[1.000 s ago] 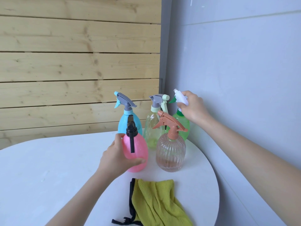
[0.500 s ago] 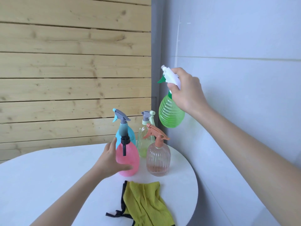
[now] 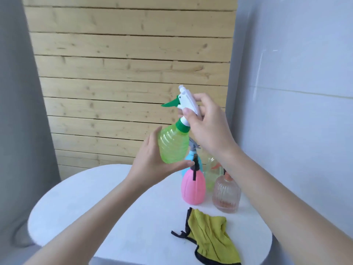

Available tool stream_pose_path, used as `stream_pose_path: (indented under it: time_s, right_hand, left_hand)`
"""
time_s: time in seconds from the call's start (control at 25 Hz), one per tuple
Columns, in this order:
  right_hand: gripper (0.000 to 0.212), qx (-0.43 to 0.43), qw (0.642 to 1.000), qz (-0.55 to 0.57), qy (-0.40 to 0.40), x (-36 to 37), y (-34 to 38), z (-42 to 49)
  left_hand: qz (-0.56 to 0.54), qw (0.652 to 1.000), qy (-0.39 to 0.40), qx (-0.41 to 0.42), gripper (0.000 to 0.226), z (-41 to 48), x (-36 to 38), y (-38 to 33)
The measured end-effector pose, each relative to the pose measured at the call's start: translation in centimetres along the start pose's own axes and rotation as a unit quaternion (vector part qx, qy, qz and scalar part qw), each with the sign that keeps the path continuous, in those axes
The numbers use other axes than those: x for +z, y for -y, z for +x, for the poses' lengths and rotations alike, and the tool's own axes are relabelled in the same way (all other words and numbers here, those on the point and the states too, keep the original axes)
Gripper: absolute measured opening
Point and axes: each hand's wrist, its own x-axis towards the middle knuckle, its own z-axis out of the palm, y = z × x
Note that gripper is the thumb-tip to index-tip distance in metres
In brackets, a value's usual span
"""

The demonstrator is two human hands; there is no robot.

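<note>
Both hands grip the green spray bottle (image 3: 172,146): left hand (image 3: 152,161) cupping its body, right hand (image 3: 206,123) its head, nearly upright, nozzle left.

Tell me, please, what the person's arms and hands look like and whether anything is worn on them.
The left hand and right hand are bare: no gloves, no rings on the visible fingers. The left forearm and right forearm are also uncovered, with no sleeve, watch or bracelet as far as the picture reaches.
</note>
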Motion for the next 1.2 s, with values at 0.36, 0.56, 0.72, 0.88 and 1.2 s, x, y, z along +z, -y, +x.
stream_pose_path:
  time_s: [0.36,0.56,0.72,0.88,1.2]
  right_hand:
    - [0.008,0.027,0.971,0.047,0.233,12.0,3.1,-0.8]
    - [0.013,-0.058,0.903,0.093,0.416,17.9,6.7,-2.6]
    - [0.028,-0.148,0.893,0.054,0.421,23.6,9.1,-4.6]
    - [0.04,0.025,0.875,0.166,0.454,27.6,12.0,-5.6]
    - [0.013,-0.388,0.832,0.023,0.396,33.7,14.0,-8.2]
  left_hand:
    - [0.173,0.971,-0.123,-0.111,0.081,-7.5,-12.9,8.1]
    - [0.193,0.956,-0.095,-0.198,0.084,-13.7,-19.7,11.4]
    - [0.251,0.919,-0.197,-0.232,0.079,-18.6,-24.0,13.1]
    - [0.32,0.875,-0.28,-0.232,0.08,-21.5,-26.9,13.8]
    - [0.309,0.872,-0.281,-0.257,0.086,-25.7,-30.0,16.3]
